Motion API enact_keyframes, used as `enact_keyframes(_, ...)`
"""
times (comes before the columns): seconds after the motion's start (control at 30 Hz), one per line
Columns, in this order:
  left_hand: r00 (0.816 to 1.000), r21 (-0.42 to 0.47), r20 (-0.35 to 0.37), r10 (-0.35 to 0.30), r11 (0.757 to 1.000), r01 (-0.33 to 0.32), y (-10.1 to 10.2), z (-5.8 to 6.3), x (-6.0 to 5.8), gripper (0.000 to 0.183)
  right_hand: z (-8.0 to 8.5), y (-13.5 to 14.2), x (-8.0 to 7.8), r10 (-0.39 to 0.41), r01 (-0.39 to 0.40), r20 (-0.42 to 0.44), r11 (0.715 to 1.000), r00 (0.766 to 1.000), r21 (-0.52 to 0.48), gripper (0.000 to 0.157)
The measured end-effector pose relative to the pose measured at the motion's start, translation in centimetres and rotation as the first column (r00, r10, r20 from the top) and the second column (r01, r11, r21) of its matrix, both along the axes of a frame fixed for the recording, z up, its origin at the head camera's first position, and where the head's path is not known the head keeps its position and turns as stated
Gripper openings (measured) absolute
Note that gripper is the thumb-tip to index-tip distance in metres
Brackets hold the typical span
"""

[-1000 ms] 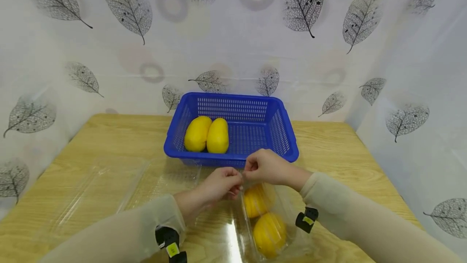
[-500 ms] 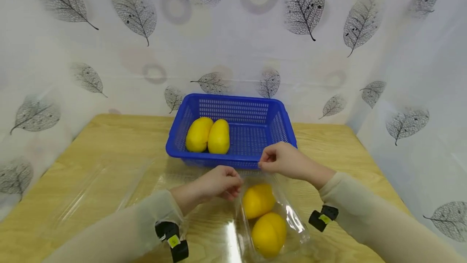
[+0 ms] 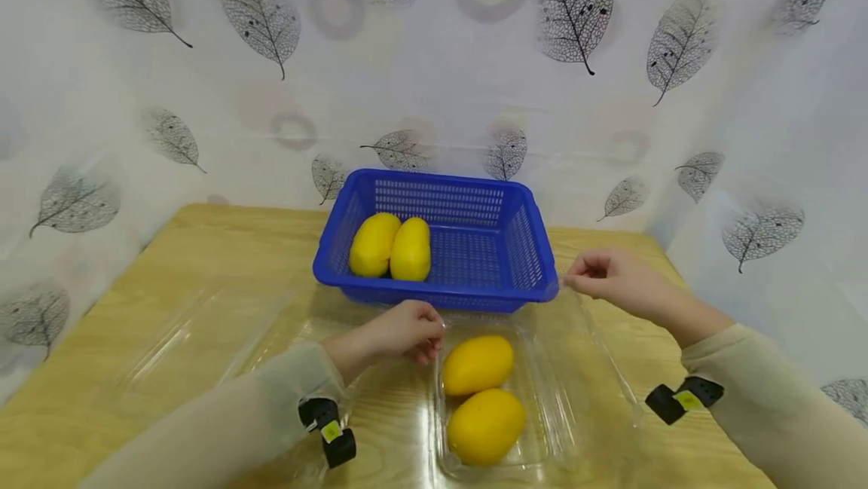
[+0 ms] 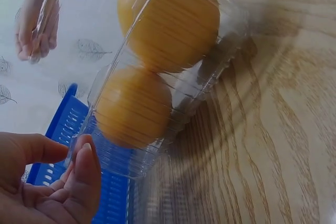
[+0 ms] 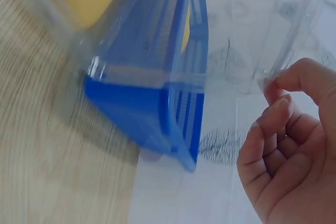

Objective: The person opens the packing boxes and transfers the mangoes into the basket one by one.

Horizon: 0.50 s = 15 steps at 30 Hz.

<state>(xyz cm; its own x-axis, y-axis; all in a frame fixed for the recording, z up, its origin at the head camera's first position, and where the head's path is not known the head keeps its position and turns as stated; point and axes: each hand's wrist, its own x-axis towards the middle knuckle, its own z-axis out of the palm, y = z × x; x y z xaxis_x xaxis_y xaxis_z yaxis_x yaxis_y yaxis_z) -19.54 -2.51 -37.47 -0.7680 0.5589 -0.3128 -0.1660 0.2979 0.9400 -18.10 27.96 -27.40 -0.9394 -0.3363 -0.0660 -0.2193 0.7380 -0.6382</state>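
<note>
Two yellow oval fruits (image 3: 485, 427) lie in a clear plastic clamshell box (image 3: 531, 466) at the front of the table. The left hand (image 3: 409, 332) pinches the box's far left corner between thumb and forefinger, as the left wrist view shows. Out to the right, the right hand (image 3: 620, 282) pinches the corner of the box's hinged lid (image 3: 597, 368), which is swung up and over to the right. In the right wrist view, thumb and forefinger meet at the lid's edge (image 5: 265, 83). Glare and transparency blur the lid's outline.
Behind the box stands a blue slotted basket (image 3: 434, 294) with two more yellow fruits (image 3: 410, 249) on its left side. Another clear, open plastic box (image 3: 203, 338) lies on the wooden table (image 3: 237, 240) at the left. A leaf-patterned curtain (image 3: 434, 59) surrounds the table's back and sides.
The right hand has moved rightward with the lid, swinging it from over the fruits to the right side. The left hand has stayed at the box's corner. The fruits now show uncovered.
</note>
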Motion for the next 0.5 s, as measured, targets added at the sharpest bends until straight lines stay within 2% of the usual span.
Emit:
enact_keyframes(0.13, 0.999, -0.021, -0.034, 0.011, 1.0, -0.012, 0.2, -0.3, -0.4, 0.016, -0.5, 2.9, 0.6, -0.026, 0.026, 0.013, 1.0, 1.0, 0.001, 0.014)
enact_keyframes(0.23, 0.997, -0.045, -0.063, 0.037, 0.998, -0.04, -0.2, -0.4, -0.6, 0.016, -1.0, 4.4, 0.4, -0.025, 0.028, 0.078, 0.999, 0.997, -0.031, 0.017)
enact_keyframes(0.5, 0.995, -0.053, -0.093, 0.036, 0.998, -0.041, 0.4, -1.1, -0.8, 0.017, -3.9, 8.1, 1.2, -0.045, 0.034, 0.201, 0.998, 0.979, 0.059, 0.025)
